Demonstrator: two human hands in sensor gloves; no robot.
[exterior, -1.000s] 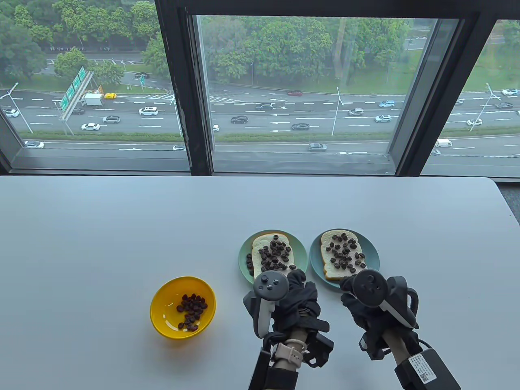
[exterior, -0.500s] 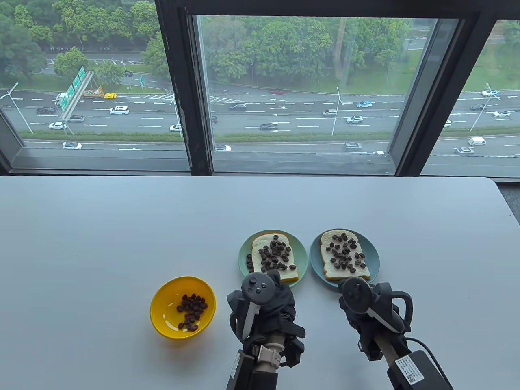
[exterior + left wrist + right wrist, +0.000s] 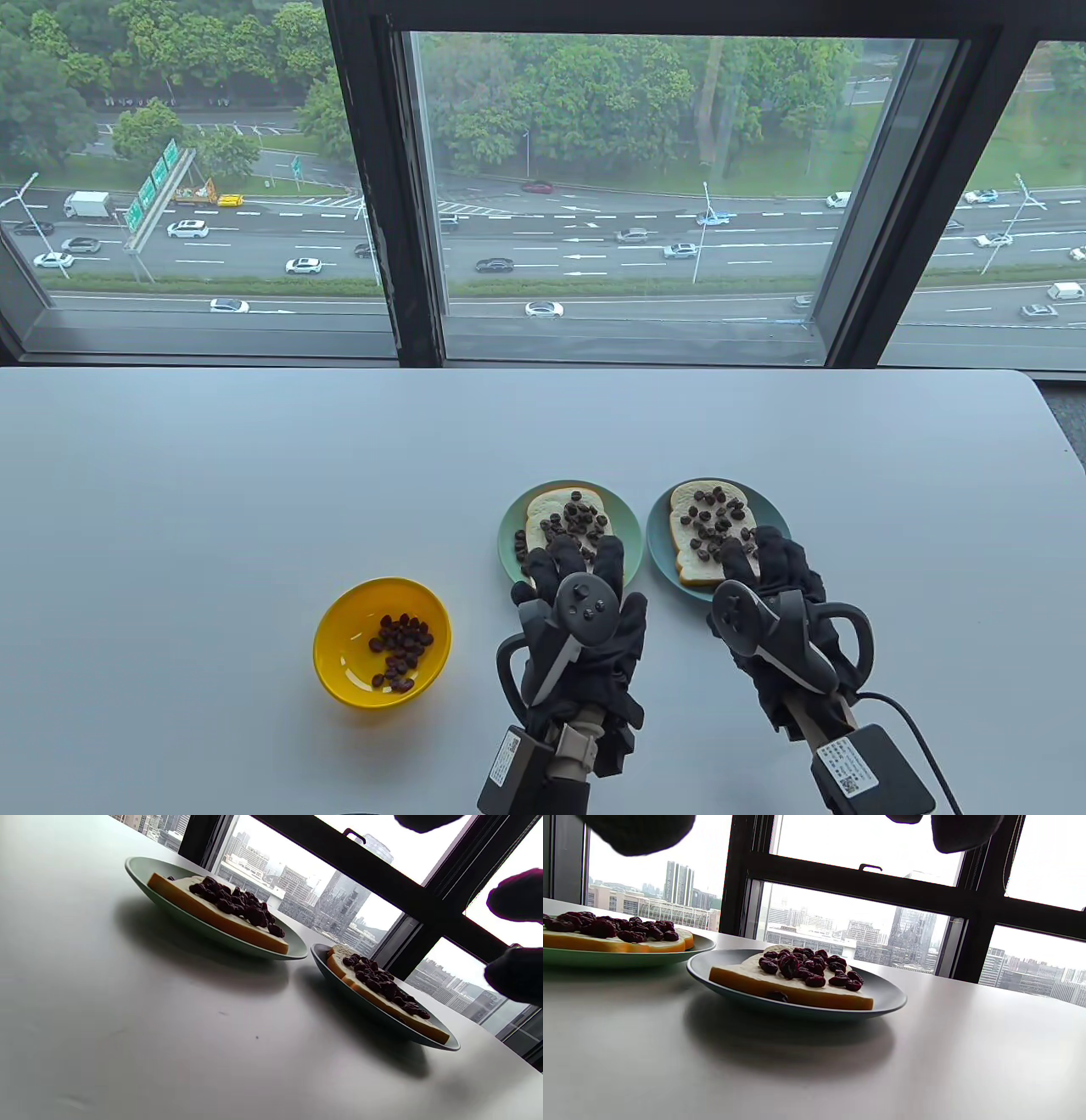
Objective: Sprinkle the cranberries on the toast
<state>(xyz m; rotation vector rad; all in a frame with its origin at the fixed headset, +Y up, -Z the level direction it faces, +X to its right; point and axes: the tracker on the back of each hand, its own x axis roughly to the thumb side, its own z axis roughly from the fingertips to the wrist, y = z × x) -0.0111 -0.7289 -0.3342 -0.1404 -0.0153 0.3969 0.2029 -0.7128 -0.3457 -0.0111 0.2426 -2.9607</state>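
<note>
Two toast slices topped with dark cranberries lie on plates: the left toast (image 3: 543, 509) on a green plate (image 3: 509, 531), the right toast (image 3: 685, 503) on a blue plate (image 3: 776, 518). A yellow bowl (image 3: 335, 645) at the left holds several cranberries (image 3: 399, 645). My left hand (image 3: 585, 586) hovers with fingers spread over the green plate's near edge and holds nothing. My right hand (image 3: 776, 564) hovers with fingers extended over the near part of the right toast, also empty. The right wrist view shows the right toast (image 3: 780, 986) and bare fingertips (image 3: 963, 832) above.
The white table (image 3: 254, 475) ends at a window ledge behind the plates. The two plates stand close side by side, also seen in the left wrist view (image 3: 339, 984). The bowl stands apart, left of my left hand.
Both hands were curled behind the plates' near edges. They have moved forward and the fingers have spread out over the plates. Toasts, plates and bowl have not moved.
</note>
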